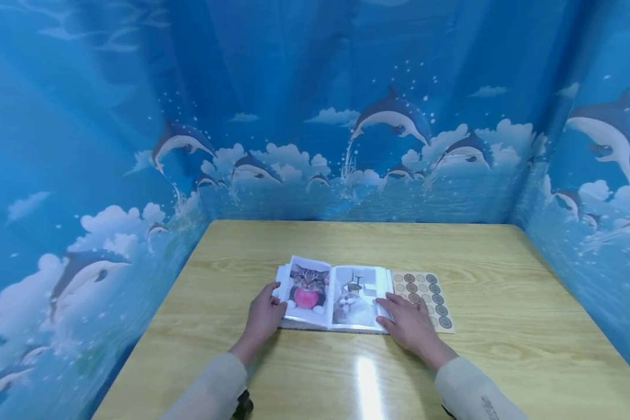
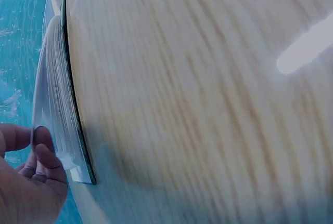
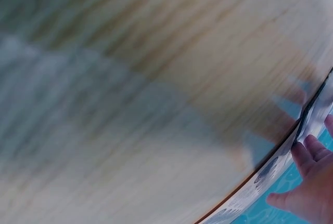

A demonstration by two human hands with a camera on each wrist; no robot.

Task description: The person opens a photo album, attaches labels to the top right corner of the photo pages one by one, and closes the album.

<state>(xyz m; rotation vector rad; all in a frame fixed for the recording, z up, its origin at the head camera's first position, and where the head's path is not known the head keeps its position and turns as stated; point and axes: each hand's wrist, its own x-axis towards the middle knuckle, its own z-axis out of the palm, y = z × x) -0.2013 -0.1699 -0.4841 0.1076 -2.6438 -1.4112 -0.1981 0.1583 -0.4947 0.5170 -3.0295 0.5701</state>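
An open photo album [image 1: 329, 294] lies on the table, a tabby cat with a pink heart on its left page and a pale cat on the right. My left hand [image 1: 265, 315] is at the album's left edge; in the left wrist view its thumb and fingers pinch a lifted page [image 2: 39, 91] above the stack of pages. Over at the right edge my right hand [image 1: 415, 326] rests with fingers spread on the page margin. Part of this hand covers a beige sheet of round stickers [image 1: 429, 281], brown, grey and pale, beside the album.
The wood-grain table [image 1: 509, 280] carries a bright light reflection near its front. A blue curtain [image 1: 299, 76] printed with dolphins and clouds surrounds its back and sides. A small black object [image 1: 244, 403] shows beside the left sleeve.
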